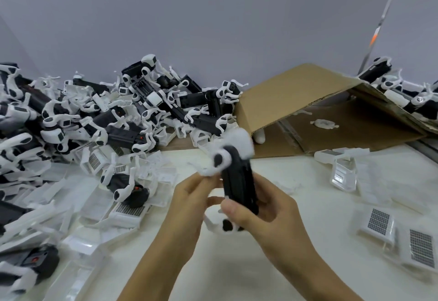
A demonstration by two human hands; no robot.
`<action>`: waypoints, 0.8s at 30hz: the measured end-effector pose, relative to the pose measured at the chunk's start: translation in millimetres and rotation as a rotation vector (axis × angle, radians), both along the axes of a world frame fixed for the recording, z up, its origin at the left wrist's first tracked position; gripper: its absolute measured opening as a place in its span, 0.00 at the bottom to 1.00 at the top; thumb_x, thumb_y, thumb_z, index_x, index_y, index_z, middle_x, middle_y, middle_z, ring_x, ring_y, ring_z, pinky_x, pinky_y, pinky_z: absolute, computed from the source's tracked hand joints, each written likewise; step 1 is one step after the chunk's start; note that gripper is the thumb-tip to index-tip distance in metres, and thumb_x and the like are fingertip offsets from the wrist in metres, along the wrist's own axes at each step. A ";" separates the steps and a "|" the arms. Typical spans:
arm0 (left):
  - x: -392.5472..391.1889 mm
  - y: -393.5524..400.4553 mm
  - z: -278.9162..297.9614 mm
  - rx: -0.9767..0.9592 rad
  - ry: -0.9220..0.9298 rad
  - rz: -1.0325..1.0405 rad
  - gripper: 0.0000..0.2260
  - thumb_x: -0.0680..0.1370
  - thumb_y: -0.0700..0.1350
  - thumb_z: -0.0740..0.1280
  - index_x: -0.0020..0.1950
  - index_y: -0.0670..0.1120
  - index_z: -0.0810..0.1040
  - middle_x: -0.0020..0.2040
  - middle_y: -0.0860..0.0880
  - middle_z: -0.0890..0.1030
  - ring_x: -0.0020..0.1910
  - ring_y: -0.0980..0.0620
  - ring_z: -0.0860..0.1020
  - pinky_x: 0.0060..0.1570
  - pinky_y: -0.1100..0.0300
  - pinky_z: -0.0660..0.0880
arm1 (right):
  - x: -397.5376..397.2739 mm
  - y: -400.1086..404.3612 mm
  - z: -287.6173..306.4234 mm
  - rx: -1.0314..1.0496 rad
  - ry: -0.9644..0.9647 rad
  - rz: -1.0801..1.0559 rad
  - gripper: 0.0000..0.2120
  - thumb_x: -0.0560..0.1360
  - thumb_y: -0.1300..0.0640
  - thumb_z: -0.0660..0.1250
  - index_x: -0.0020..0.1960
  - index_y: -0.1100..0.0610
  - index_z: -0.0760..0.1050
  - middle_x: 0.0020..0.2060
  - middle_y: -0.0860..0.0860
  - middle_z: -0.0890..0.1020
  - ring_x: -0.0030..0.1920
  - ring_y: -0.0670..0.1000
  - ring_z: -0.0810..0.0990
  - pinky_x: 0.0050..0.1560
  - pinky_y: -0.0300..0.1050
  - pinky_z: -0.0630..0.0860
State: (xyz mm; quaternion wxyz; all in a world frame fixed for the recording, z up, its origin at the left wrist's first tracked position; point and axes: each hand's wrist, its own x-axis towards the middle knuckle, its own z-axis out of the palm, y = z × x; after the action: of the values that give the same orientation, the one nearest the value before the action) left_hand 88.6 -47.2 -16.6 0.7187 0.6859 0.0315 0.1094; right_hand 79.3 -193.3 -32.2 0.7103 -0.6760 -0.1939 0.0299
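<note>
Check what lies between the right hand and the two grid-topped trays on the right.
Head view: only bare white table lies between the right hand, gripping the black-and-white toy, and the grid-topped trays.

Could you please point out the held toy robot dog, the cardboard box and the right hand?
toy robot dog [239,182], head view, its black body.
cardboard box [291,87], head view, its top flap.
right hand [269,216], head view, its middle.

A pile of toy parts [94,120] lies left of the cardboard box [308,111], both on the table [308,206].
</note>
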 end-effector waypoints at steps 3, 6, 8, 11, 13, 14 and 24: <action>-4.0 2.1 -15.8 0.436 -0.123 0.158 0.06 0.77 0.51 0.74 0.42 0.62 0.83 0.44 0.63 0.83 0.47 0.66 0.80 0.44 0.75 0.72 | 3.3 2.9 -3.9 0.011 0.059 -0.134 0.15 0.62 0.44 0.79 0.47 0.43 0.82 0.38 0.46 0.85 0.39 0.48 0.85 0.36 0.39 0.81; 6.8 21.3 -29.8 0.838 -0.124 0.428 0.07 0.77 0.46 0.72 0.51 0.57 0.83 0.52 0.61 0.81 0.57 0.57 0.77 0.57 0.60 0.74 | 12.8 -1.9 -3.6 0.086 0.175 -0.240 0.21 0.58 0.43 0.83 0.45 0.50 0.81 0.35 0.50 0.85 0.34 0.50 0.84 0.33 0.40 0.80; 9.1 34.6 -35.0 1.065 0.101 0.456 0.15 0.78 0.45 0.67 0.65 0.47 0.78 0.66 0.49 0.76 0.67 0.46 0.72 0.65 0.47 0.71 | 16.8 -4.8 -0.4 0.118 0.242 -0.280 0.29 0.55 0.39 0.79 0.50 0.53 0.79 0.37 0.51 0.85 0.34 0.51 0.85 0.31 0.41 0.79; 3.7 43.0 -36.1 1.327 0.321 0.358 0.20 0.80 0.44 0.63 0.73 0.45 0.70 0.76 0.46 0.64 0.77 0.46 0.58 0.69 0.52 0.66 | 19.2 -5.5 3.3 0.161 0.360 -0.273 0.32 0.56 0.36 0.75 0.53 0.53 0.78 0.41 0.51 0.87 0.39 0.52 0.87 0.31 0.43 0.81; 1.5 44.8 -36.4 1.252 0.211 0.372 0.22 0.78 0.36 0.64 0.72 0.44 0.72 0.71 0.44 0.68 0.75 0.45 0.59 0.63 0.59 0.64 | 21.4 -6.3 2.5 0.177 0.437 -0.245 0.25 0.67 0.39 0.73 0.55 0.55 0.79 0.44 0.53 0.88 0.42 0.53 0.88 0.33 0.45 0.82; 1.0 44.6 -33.7 1.170 0.155 0.412 0.24 0.76 0.31 0.64 0.71 0.43 0.74 0.66 0.44 0.71 0.70 0.44 0.63 0.57 0.62 0.64 | 22.5 -7.1 1.6 0.179 0.466 -0.232 0.19 0.74 0.43 0.70 0.56 0.56 0.79 0.44 0.53 0.88 0.42 0.54 0.88 0.34 0.46 0.82; -0.9 51.8 -31.4 1.405 0.280 0.413 0.23 0.76 0.36 0.66 0.71 0.47 0.76 0.68 0.46 0.70 0.71 0.44 0.59 0.60 0.56 0.67 | 25.6 -8.0 -0.3 0.129 0.518 -0.193 0.10 0.80 0.53 0.66 0.55 0.58 0.81 0.43 0.55 0.88 0.39 0.52 0.87 0.39 0.47 0.81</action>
State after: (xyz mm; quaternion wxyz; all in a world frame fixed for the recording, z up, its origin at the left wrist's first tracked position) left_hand 87.7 4.7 -48.1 0.0651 0.9714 0.1737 0.1484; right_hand 104.9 -201.3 -32.5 0.7774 -0.6144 0.0578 0.1218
